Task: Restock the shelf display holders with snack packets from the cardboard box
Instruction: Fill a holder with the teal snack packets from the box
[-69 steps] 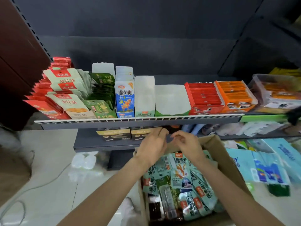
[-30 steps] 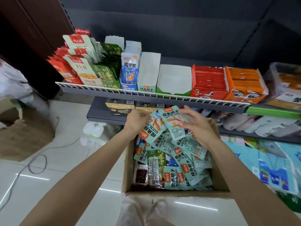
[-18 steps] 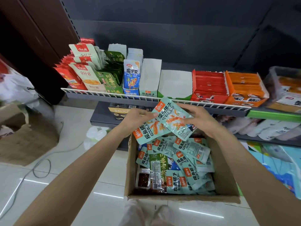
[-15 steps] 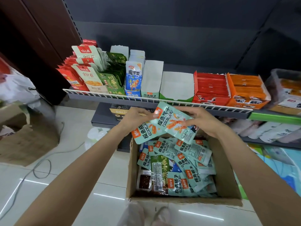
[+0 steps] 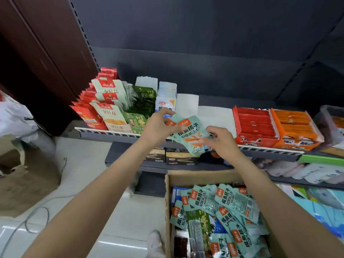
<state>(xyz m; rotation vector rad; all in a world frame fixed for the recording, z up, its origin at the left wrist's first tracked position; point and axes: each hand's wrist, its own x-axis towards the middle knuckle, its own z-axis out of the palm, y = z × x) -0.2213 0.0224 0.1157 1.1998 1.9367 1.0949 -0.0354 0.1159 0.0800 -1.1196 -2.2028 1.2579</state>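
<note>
Left hand (image 5: 158,127): pinches top of teal packets (image 5: 189,135)
Right hand (image 5: 221,144): grips their lower edge
Change: packets lifted from cardboard box (image 5: 168,202) at 6 o'clock up to shelf rail
Holder: empty white holder (image 5: 187,105), 12 o'clock
Meaning: insertion next

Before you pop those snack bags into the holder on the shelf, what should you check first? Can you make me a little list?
1. Bundle of pale teal snack packets gripped by both hands: ok, left hand pinches the top, right hand the lower end.
2. Packets lifted above the brown cardboard box: ok.
3. Room in the tall white display holder: ok, it looks empty.
4. Packets stacked evenly: not ok, they are fanned.
5. Holder label matches the packets: cannot tell, hands hide it.
</note>
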